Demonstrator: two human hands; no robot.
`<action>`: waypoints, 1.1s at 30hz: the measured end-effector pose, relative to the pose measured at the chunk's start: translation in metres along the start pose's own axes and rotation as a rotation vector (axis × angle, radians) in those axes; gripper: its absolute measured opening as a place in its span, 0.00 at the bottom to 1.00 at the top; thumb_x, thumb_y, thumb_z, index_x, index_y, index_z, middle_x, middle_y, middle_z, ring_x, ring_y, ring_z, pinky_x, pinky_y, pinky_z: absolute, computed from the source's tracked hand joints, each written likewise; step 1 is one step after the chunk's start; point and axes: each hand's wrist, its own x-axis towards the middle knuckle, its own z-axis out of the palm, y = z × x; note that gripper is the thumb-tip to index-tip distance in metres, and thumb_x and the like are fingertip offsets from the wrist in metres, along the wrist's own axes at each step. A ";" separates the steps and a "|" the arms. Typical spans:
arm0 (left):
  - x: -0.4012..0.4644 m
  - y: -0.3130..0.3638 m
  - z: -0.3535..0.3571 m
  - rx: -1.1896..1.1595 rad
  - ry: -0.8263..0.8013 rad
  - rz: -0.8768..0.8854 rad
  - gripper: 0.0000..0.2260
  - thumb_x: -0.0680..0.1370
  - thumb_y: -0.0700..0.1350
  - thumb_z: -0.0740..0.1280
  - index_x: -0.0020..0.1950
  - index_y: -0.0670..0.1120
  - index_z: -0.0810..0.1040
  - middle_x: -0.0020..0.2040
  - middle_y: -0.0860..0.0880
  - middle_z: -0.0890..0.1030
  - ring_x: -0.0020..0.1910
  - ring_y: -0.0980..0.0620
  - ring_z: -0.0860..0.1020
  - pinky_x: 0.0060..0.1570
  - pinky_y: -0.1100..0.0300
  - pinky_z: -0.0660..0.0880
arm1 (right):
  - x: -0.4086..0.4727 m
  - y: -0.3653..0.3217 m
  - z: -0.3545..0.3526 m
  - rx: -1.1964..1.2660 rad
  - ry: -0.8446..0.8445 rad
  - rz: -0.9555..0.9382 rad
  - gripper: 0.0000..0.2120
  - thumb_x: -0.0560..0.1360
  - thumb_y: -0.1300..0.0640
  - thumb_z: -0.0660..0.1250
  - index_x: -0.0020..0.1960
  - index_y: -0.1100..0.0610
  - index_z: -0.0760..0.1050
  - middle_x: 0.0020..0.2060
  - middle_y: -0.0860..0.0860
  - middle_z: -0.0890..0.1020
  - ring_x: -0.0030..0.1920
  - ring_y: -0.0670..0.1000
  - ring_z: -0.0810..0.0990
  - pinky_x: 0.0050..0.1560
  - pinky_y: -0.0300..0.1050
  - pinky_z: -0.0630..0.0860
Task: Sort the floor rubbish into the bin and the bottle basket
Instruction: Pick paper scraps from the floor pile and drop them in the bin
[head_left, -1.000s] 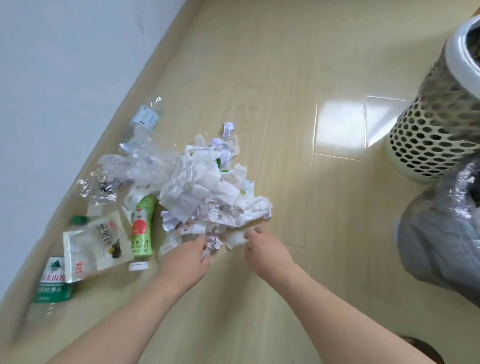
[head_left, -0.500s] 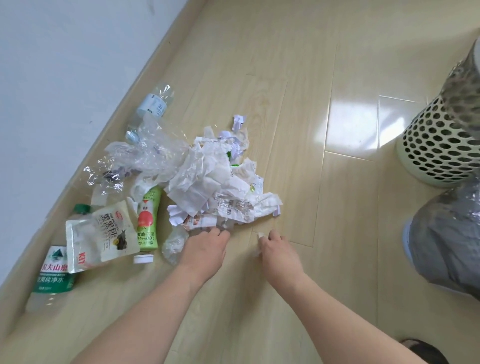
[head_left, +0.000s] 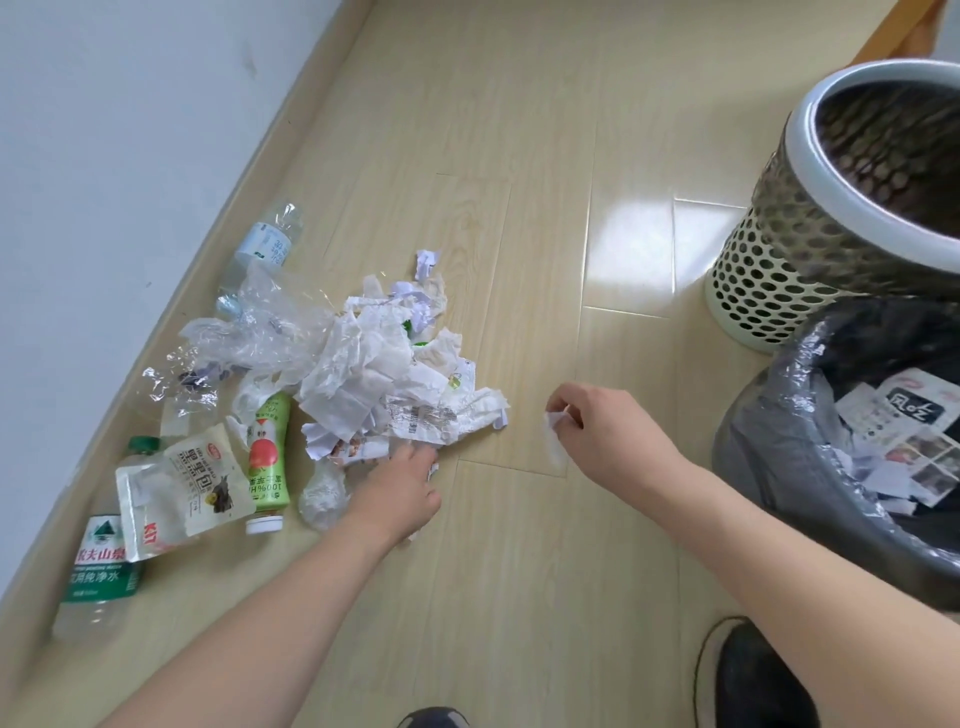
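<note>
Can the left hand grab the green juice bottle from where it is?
Probably yes. The left hand is low at the pile's near edge, and the green juice bottle lies close beside it. Only a clear plastic wad sits between them, and a snack pouch lies against the bottle's far side.

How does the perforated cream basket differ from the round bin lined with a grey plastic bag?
The perforated cream basket has hole-patterned walls and a white rim; the round bin lined with a grey plastic bag has its wall covered by that bag. No contents show in the basket; the bin holds paper scraps. The bin stands nearer the person. Both stand upright and open-topped.
</note>
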 end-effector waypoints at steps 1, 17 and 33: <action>0.001 0.005 0.005 0.048 -0.032 -0.014 0.13 0.75 0.47 0.63 0.59 0.49 0.69 0.56 0.48 0.70 0.50 0.44 0.77 0.49 0.52 0.74 | -0.004 0.001 -0.002 0.010 0.010 0.001 0.10 0.78 0.61 0.57 0.50 0.54 0.76 0.37 0.49 0.78 0.34 0.50 0.74 0.29 0.39 0.65; 0.010 0.131 -0.063 -0.923 0.071 0.084 0.04 0.73 0.42 0.69 0.44 0.51 0.78 0.40 0.49 0.80 0.30 0.53 0.75 0.31 0.62 0.70 | -0.030 0.076 -0.114 0.316 0.238 0.225 0.08 0.76 0.60 0.63 0.46 0.48 0.78 0.32 0.50 0.82 0.25 0.40 0.77 0.24 0.35 0.71; 0.032 0.326 -0.112 -0.868 -0.019 0.440 0.07 0.75 0.43 0.64 0.49 0.53 0.77 0.46 0.53 0.79 0.44 0.47 0.82 0.42 0.51 0.81 | -0.052 0.149 -0.155 -0.163 0.257 0.699 0.17 0.75 0.66 0.59 0.63 0.60 0.75 0.59 0.60 0.77 0.58 0.62 0.76 0.56 0.53 0.77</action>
